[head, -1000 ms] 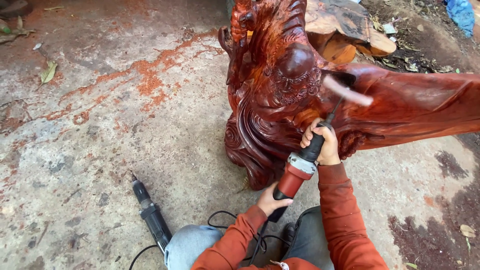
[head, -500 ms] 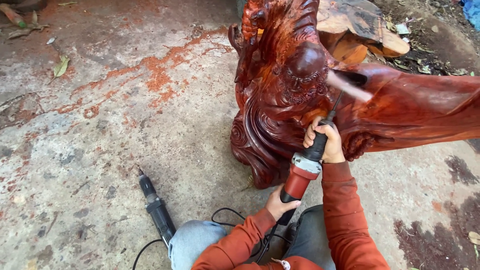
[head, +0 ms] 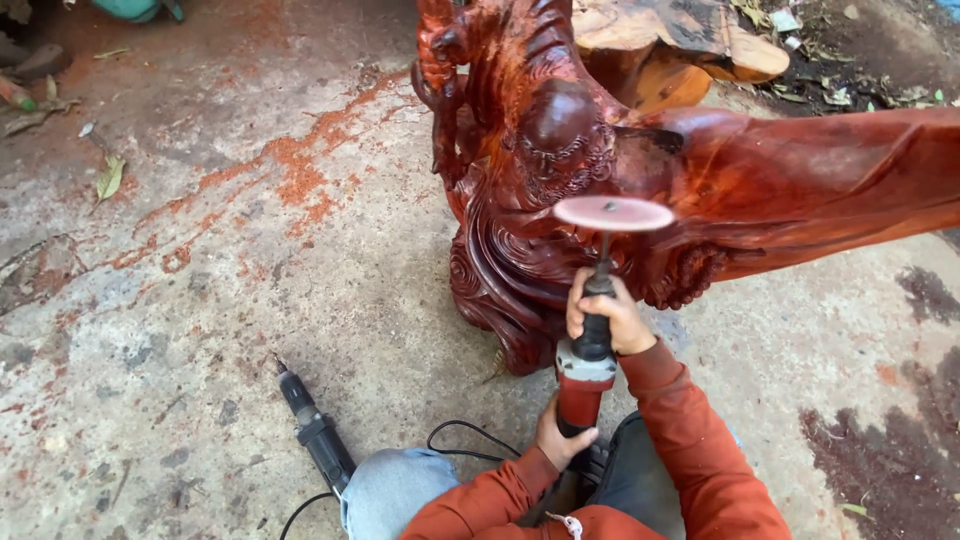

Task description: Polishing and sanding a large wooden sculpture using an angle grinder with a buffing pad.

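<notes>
The right hand [head: 608, 318] has its fingers wrapped round the black neck of a red rotary sander [head: 585, 375], whose pink disc [head: 613, 213] hovers before the red wooden carving [head: 560, 190]; the left hand [head: 560, 440] grips its rear end above the concrete floor [head: 200, 300]

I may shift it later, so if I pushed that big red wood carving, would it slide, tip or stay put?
The red wood carving is probably heavy: it looks like thick solid wood. A push would likely rock it before sliding it, as it stands on rough concrete floor. Its long arm reaching right may make it tip that way.
</notes>
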